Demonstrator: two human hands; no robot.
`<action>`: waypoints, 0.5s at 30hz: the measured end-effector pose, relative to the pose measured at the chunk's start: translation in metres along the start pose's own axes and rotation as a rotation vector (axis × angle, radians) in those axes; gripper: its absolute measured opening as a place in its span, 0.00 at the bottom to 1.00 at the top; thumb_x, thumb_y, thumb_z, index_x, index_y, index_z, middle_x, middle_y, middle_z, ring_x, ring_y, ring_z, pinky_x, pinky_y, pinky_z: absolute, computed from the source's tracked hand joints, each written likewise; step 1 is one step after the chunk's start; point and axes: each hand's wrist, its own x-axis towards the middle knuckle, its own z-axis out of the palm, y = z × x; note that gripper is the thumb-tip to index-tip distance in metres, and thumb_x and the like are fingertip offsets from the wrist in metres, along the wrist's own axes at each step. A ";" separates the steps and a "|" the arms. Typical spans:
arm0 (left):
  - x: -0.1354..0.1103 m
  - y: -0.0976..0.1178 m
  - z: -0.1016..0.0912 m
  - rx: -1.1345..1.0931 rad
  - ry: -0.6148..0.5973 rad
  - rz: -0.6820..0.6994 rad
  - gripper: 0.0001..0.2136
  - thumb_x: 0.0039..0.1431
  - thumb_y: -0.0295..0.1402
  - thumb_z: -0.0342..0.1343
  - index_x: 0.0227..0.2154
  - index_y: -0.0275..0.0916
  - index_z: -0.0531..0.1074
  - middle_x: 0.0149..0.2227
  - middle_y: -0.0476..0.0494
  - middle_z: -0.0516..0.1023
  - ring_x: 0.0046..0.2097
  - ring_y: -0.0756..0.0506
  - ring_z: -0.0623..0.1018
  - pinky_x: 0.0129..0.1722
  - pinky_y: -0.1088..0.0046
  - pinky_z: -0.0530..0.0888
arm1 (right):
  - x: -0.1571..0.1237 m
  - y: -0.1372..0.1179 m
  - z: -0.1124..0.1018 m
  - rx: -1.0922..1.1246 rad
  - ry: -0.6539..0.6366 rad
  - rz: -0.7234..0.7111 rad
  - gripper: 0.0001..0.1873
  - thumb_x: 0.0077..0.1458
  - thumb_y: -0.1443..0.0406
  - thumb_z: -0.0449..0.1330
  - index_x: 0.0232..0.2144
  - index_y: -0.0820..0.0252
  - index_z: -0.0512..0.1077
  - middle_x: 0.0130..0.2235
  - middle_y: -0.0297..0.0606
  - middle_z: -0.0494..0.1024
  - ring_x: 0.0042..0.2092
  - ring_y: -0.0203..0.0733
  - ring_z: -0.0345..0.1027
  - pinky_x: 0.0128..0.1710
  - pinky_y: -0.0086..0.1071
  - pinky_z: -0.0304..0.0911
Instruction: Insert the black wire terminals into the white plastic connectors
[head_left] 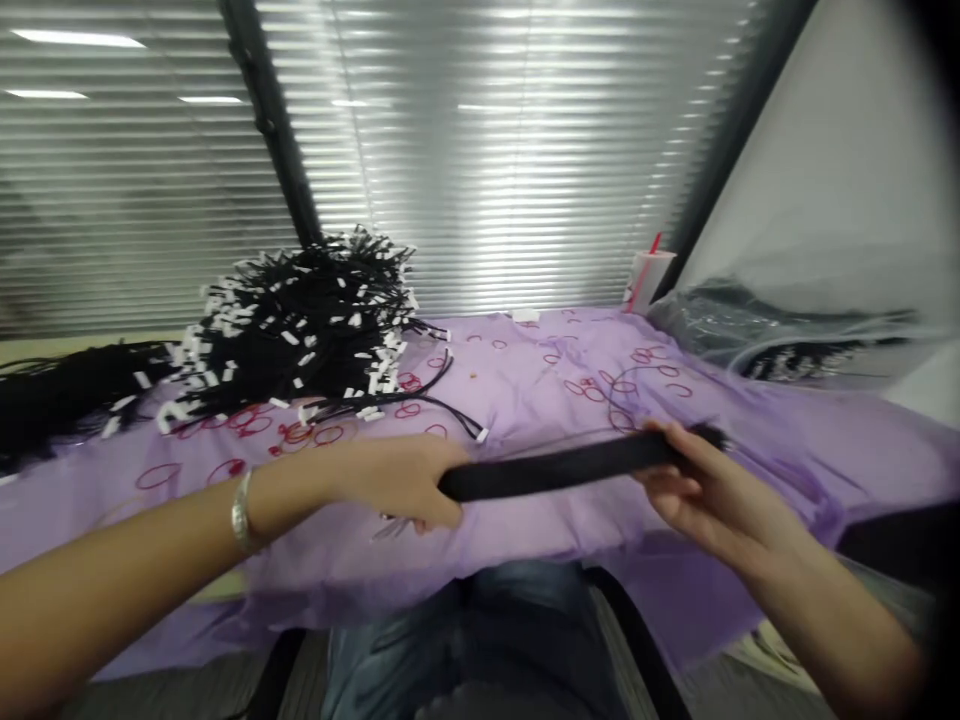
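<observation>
Between my two hands stretches a bundle of straight black wires (559,470), held nearly level above the purple sheet. My left hand (412,480) is closed around its left end, where thin strands poke out below the fingers. Near the right end, my right hand (694,480) pinches the bundle between thumb and fingers, and dark wire tips stick out past it. Beyond my left hand lies a large heap of black cables with white connectors (300,320). A few loose cables (420,395) reach out from that heap towards the middle.
Red rubber bands (589,388) lie scattered over the purple sheet (517,370). More black wires (82,385) are piled at the far left. A white cup with a red straw (646,280) stands at the back right, beside clear plastic bags (750,325) with cables. Window blinds (487,160) rise behind.
</observation>
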 end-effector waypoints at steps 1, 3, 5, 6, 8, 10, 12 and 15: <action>0.006 -0.003 -0.005 -0.038 0.008 -0.028 0.06 0.42 0.30 0.53 0.27 0.38 0.69 0.21 0.50 0.74 0.22 0.51 0.71 0.18 0.80 0.63 | 0.010 -0.003 0.002 0.076 0.037 0.054 0.18 0.29 0.72 0.73 0.26 0.64 0.72 0.23 0.30 0.70 0.20 0.24 0.61 0.15 0.12 0.60; 0.021 -0.007 -0.012 -0.097 0.033 -0.041 0.08 0.42 0.30 0.54 0.29 0.38 0.69 0.19 0.50 0.74 0.21 0.50 0.71 0.16 0.81 0.62 | 0.029 -0.009 0.002 0.140 0.071 0.092 0.11 0.39 0.74 0.68 0.27 0.65 0.70 0.25 0.32 0.71 0.22 0.26 0.62 0.18 0.14 0.64; 0.037 -0.008 -0.015 -0.167 0.045 -0.040 0.12 0.41 0.31 0.55 0.33 0.39 0.68 0.17 0.50 0.72 0.20 0.51 0.71 0.15 0.83 0.60 | 0.041 -0.016 -0.001 0.142 0.091 0.069 0.04 0.48 0.73 0.62 0.27 0.65 0.68 0.25 0.33 0.70 0.23 0.27 0.63 0.18 0.16 0.66; 0.043 -0.009 -0.014 -0.220 0.038 -0.039 0.13 0.41 0.32 0.56 0.34 0.39 0.66 0.18 0.51 0.72 0.20 0.51 0.71 0.16 0.83 0.61 | 0.044 -0.020 -0.002 0.139 0.105 0.050 0.03 0.51 0.72 0.59 0.27 0.65 0.68 0.25 0.34 0.69 0.23 0.27 0.63 0.18 0.16 0.66; 0.053 -0.009 -0.010 -0.359 -0.001 -0.033 0.14 0.42 0.34 0.54 0.35 0.40 0.63 0.20 0.52 0.71 0.22 0.50 0.73 0.20 0.81 0.67 | 0.044 -0.027 -0.006 0.132 0.139 0.001 0.04 0.54 0.70 0.56 0.28 0.64 0.67 0.26 0.36 0.69 0.25 0.29 0.66 0.21 0.17 0.68; 0.057 -0.010 -0.003 -0.512 -0.056 -0.025 0.12 0.45 0.38 0.50 0.33 0.41 0.60 0.21 0.54 0.67 0.23 0.50 0.73 0.25 0.75 0.73 | 0.038 -0.032 -0.012 0.117 0.169 -0.074 0.04 0.56 0.69 0.55 0.30 0.63 0.69 0.28 0.37 0.70 0.27 0.29 0.68 0.24 0.16 0.70; 0.057 -0.013 0.004 -0.619 -0.099 -0.016 0.11 0.46 0.41 0.48 0.29 0.40 0.59 0.20 0.56 0.63 0.21 0.53 0.69 0.24 0.77 0.71 | 0.031 -0.034 -0.020 0.096 0.189 -0.137 0.05 0.55 0.70 0.54 0.31 0.62 0.71 0.28 0.37 0.70 0.25 0.28 0.67 0.23 0.13 0.67; 0.056 -0.020 0.010 -0.656 -0.104 -0.006 0.14 0.43 0.41 0.57 0.29 0.40 0.62 0.21 0.55 0.66 0.20 0.55 0.66 0.21 0.80 0.67 | 0.028 -0.029 -0.036 -0.006 0.261 -0.163 0.08 0.46 0.75 0.57 0.29 0.63 0.74 0.26 0.37 0.69 0.23 0.28 0.66 0.20 0.12 0.64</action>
